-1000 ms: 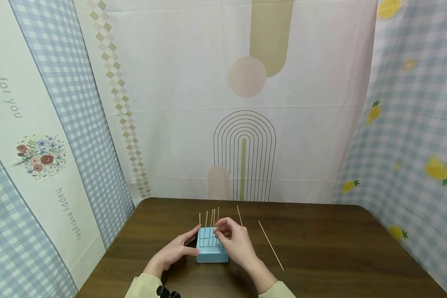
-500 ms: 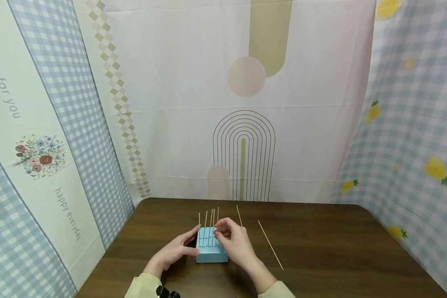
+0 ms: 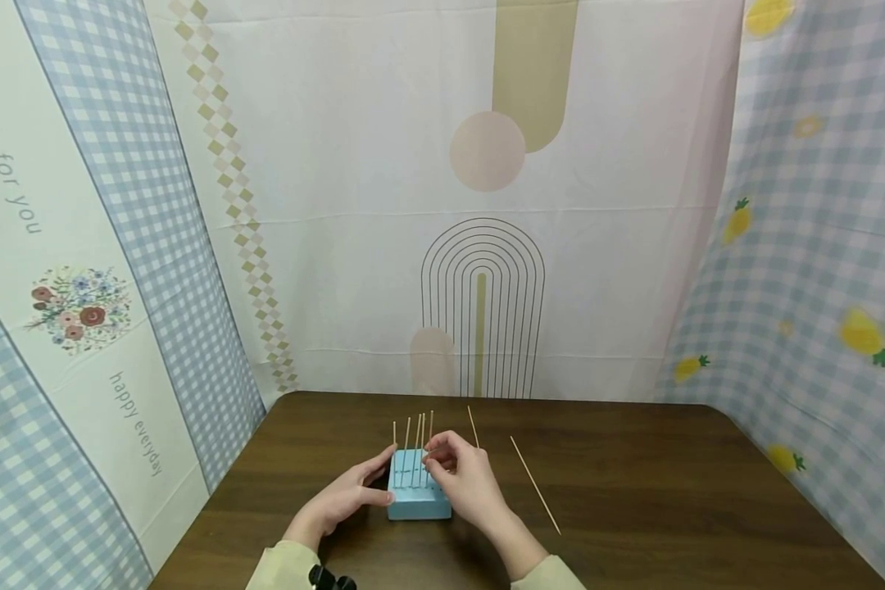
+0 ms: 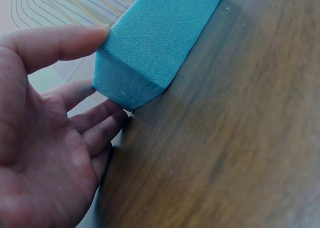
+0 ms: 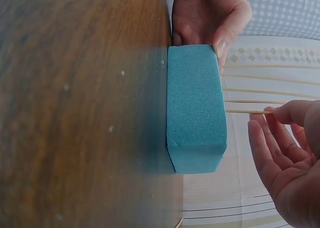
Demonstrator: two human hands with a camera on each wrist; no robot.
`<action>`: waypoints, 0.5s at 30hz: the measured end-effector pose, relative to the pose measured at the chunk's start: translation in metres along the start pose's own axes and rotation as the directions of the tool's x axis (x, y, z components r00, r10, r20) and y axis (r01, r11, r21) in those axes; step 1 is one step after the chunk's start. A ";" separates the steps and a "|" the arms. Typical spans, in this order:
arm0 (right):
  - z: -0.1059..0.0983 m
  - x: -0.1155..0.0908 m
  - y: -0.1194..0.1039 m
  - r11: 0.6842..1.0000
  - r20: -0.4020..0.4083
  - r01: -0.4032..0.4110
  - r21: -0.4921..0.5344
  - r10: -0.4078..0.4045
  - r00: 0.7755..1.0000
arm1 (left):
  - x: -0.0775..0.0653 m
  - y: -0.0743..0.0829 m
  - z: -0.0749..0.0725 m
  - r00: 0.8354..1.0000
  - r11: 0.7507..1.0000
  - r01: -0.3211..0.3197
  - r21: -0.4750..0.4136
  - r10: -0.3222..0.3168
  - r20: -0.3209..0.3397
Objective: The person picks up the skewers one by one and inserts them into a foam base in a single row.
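A light blue foam block [image 3: 419, 510] sits on the table, with several thin bamboo skewers [image 3: 407, 451] standing in its top. My left hand [image 3: 348, 496] holds the block's left end, thumb at the near corner and index finger at the far one. In the left wrist view the thumb rests on the top edge of the block [image 4: 150, 43] and the other fingers lie against its side. My right hand [image 3: 470, 485] pinches an upright skewer [image 5: 245, 111] between thumb and fingertips, a little above the block. The skewer's lower end meets the block's top face.
On the brown wooden table [image 3: 634, 492], one loose skewer [image 3: 535, 485] lies to the right of my right hand. Another skewer [image 3: 474, 426] lies farther back, partly hidden by that hand. Patterned cloths [image 3: 339, 164] hang behind and at both sides.
Almost nothing differs. Both hands, the block and the skewers stay in place, apart from a very slight shift of the whole view.
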State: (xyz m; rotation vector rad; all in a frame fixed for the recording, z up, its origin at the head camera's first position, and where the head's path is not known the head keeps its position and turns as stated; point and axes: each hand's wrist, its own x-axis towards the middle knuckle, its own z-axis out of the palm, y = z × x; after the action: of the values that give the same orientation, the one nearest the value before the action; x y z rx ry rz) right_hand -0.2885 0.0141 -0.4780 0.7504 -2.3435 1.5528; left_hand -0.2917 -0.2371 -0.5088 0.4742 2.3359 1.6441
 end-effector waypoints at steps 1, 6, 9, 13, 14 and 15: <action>0.000 0.000 0.000 1.000 0.000 -0.001 0.000 0.001 1.000 | 0.000 0.000 0.000 1.000 1.000 -0.001 0.000 0.001 0.000; 0.000 0.000 0.001 1.000 0.000 -0.001 -0.008 0.001 1.000 | 0.000 0.000 0.000 1.000 1.000 -0.012 0.002 0.012 0.002; 0.000 0.001 0.001 1.000 -0.003 -0.002 -0.004 0.002 1.000 | 0.001 0.000 -0.001 1.000 1.000 -0.016 0.002 0.016 0.005; 0.000 0.001 0.001 1.000 -0.006 -0.006 0.011 0.006 1.000 | 0.001 -0.001 -0.001 1.000 1.000 -0.015 0.000 0.015 0.007; 0.000 0.001 0.001 1.000 -0.007 -0.007 0.011 0.007 1.000 | 0.001 -0.001 -0.001 1.000 1.000 -0.016 -0.001 0.016 0.008; 0.000 0.001 0.001 1.000 -0.006 -0.008 0.013 0.008 1.000 | 0.000 -0.001 -0.001 1.000 1.000 -0.018 -0.002 0.018 0.009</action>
State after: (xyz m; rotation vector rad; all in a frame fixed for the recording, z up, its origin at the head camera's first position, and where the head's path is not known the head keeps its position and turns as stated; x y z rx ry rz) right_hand -0.2902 0.0143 -0.4783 0.7386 -2.3373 1.5725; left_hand -0.2926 -0.2380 -0.5093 0.5020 2.3299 1.6493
